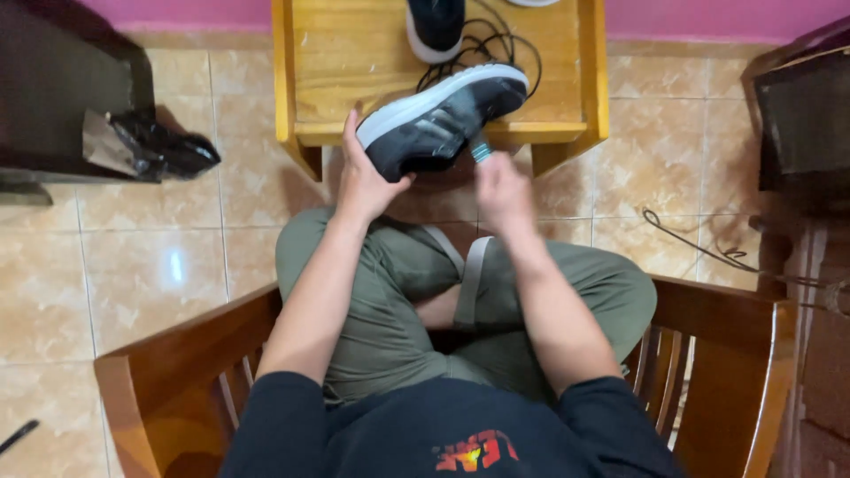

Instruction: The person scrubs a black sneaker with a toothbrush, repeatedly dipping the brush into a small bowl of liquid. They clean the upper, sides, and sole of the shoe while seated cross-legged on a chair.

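My left hand (365, 177) grips a dark grey sneaker (440, 119) with a white sole, held on its side above my lap at the front edge of a small wooden table (354, 62). Just below the shoe, my right hand (501, 190), blurred, is closed around a small teal-tipped tool (480, 152), perhaps a brush, whose tip touches the shoe's upper. A second dark sneaker (436, 25) stands on the table at the top, beside a loose black lace or cord (496, 44).
I sit cross-legged in a wooden chair (177, 372) on a beige tiled floor. A black plastic bag (155, 146) lies at the left by dark furniture. A black cord (699, 243) trails on the floor at the right near a dark cabinet (801, 115).
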